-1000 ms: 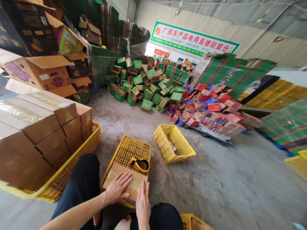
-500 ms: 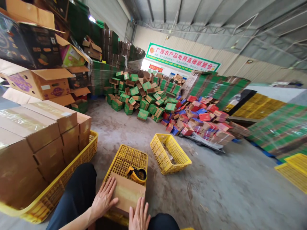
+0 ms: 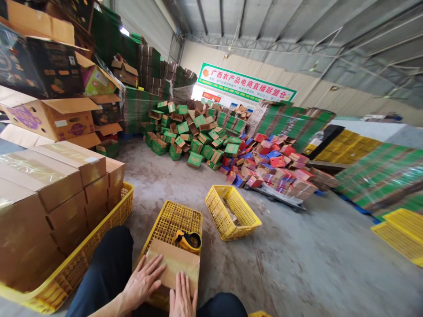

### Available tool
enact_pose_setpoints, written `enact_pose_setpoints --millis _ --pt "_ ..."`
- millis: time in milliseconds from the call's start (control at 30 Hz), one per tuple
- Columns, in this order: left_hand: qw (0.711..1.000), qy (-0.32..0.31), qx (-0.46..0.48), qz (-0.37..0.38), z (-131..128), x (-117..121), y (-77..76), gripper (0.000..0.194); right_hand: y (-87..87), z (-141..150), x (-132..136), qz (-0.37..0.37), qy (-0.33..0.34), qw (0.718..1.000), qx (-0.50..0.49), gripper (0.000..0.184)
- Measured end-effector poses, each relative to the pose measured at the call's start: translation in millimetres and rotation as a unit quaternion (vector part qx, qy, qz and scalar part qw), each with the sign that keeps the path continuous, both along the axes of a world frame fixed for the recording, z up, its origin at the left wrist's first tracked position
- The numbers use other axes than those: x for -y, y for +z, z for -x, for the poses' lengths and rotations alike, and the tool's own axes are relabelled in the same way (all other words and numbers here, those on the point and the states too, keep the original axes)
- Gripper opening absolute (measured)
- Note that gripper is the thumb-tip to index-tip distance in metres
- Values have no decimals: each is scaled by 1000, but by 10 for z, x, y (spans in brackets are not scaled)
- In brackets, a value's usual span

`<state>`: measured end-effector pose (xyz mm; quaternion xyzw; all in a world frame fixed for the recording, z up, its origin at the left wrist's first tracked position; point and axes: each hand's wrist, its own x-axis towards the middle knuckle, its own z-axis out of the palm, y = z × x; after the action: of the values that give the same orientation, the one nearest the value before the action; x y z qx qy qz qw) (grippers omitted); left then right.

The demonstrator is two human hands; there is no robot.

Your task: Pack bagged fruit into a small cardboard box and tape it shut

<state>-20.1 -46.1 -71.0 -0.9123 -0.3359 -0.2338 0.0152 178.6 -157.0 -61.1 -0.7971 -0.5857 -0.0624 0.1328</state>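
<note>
Unclamped, flat on carton (image 3: 176,259) with left hand (image 3: 141,284) and right hand (image 3: 183,297). Supported on yellow crate (image 3: 178,215), beside tape dispenser (image 3: 181,237). Set on grey floor (image 3: 297,264) facing green boxes (image 3: 195,146).

Box (image 3: 180,259), 7 o'clock: near edge partly hidden under left hand (image 3: 142,281) and right hand (image 3: 183,295); right hand cut off by frame, 6 o'clock. Loaded crate (image 3: 68,276), 8 o'clock: likewise cut. Banner (image 3: 246,82), 1 o'clock: small print illegible. Open crate (image 3: 217,214), 5 o'clock: contents unclear.

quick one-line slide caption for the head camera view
Left hand and right hand flat on a taped cardboard box beside a tape dispenser on a yellow crate.
</note>
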Motion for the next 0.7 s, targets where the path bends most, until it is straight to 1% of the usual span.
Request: enact_pose_setpoints --millis 67,133,200,233,300,333,400,467,533,567,633,700 --pt "999 32 1 1 141 -72 -38 55 -36 -196 83 -5 -35 999 25 56" --pt "999 52 2 0 218 -115 -90 55 -78 -364 122 -8 -45 998 40 63" --pt "998 69 9 -11 190 -110 -142 54 -122 -438 94 -6 -53 998 41 68" --pt "997 80 16 -17 136 -90 -164 54 -139 -427 58 -1 -58 998 37 70" --pt "995 98 30 -21 -28 -23 -195 51 -150 -311 -43 13 -58 998 26 70" --pt "995 97 35 -15 -119 17 -203 49 -141 -217 -95 17 -46 999 20 67" --pt "999 47 27 -1 -276 89 -201 48 -93 -4 -181 11 -2 1000 10 58" --pt "999 31 22 15 -342 124 -176 49 -18 166 -219 -1 25 1000 -5 52" --pt "999 16 16 31 -293 105 -134 53 60 224 -203 -9 29 999 -11 51" --pt "999 14 14 37 -231 77 -112 55 95 203 -178 -12 26 1000 -8 52" --pt "999 23 12 44 -69 -3 -74 56 151 80 -105 -16 14 1000 10 57" --pt "998 50 13 47 85 -85 -57 54 191 -97 -22 -20 -8 999 24 61"
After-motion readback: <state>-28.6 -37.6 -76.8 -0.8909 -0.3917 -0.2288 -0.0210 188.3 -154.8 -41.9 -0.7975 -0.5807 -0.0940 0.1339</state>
